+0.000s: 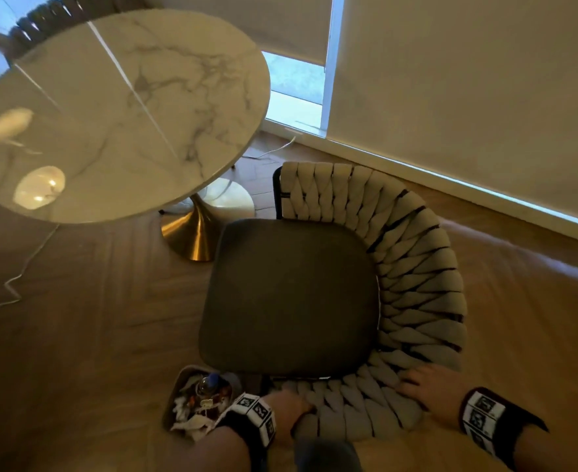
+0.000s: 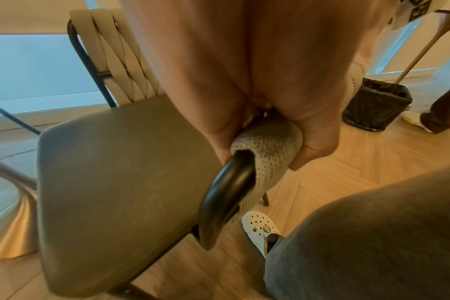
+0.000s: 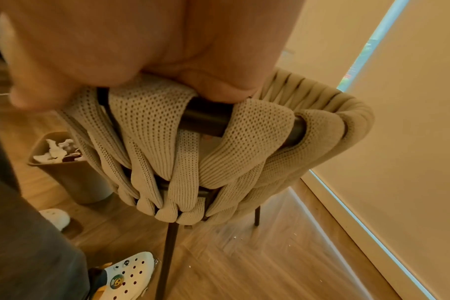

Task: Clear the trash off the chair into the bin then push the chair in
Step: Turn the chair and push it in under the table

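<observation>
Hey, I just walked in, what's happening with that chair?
A person stands behind the chair with both hands on its woven backrest: the left hand grips the rail near the end, the right hand holds it farther along. The seat is bare, and the bin beside it on the floor holds crumpled paper and a bottle. The chair stands clear of the round table, not yet pushed in.

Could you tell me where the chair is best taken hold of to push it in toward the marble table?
Grip the chair by the top rail of its woven backrest, coming from behind. The rail curves round the seat, so the left hand and right hand, set apart on it as here, can likely steer it straight. The table lies ahead to the left.
</observation>
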A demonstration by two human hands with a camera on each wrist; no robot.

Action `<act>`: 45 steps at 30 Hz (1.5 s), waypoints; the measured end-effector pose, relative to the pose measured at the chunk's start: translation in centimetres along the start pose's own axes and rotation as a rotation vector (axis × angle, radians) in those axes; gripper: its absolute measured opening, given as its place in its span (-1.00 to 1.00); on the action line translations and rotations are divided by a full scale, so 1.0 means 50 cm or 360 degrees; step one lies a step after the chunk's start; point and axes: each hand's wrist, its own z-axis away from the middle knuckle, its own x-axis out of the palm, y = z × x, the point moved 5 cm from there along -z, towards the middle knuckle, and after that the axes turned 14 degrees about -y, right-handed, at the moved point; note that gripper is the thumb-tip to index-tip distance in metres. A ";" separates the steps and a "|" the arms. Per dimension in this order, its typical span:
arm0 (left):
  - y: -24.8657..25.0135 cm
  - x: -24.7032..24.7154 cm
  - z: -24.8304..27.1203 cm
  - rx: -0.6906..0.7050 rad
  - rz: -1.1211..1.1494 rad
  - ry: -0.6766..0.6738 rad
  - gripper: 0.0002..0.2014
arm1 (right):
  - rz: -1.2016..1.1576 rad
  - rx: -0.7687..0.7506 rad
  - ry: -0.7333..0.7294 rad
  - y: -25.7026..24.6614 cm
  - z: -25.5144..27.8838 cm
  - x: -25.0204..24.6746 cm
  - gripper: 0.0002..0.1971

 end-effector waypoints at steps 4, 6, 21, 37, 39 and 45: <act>-0.021 -0.021 0.065 -0.0083 0.0079 -0.0001 -0.57 | 0.0063 0.0060 -0.0113 -0.004 -0.051 0.004 -0.58; -0.056 -0.035 0.091 -0.0145 0.0117 0.0023 -0.58 | 0.0081 -0.0004 0.0007 -0.031 -0.082 -0.012 -0.59; -0.090 -0.036 0.127 -0.0129 0.0143 0.0090 -0.59 | -0.0064 0.0194 0.0056 -0.037 -0.104 -0.021 -0.59; -0.186 -0.073 0.182 -0.0322 -0.0053 0.0083 -0.60 | -0.0289 0.0007 0.0110 -0.196 -0.087 -0.121 -0.07; -0.229 -0.084 0.185 -0.0402 -0.0017 0.0103 -0.59 | -0.0331 0.0007 0.0063 -0.209 -0.112 -0.136 0.14; -0.408 -0.136 0.191 -0.0619 -0.0035 0.0455 -0.61 | -0.0339 0.0006 0.0111 -0.278 -0.182 -0.228 -0.27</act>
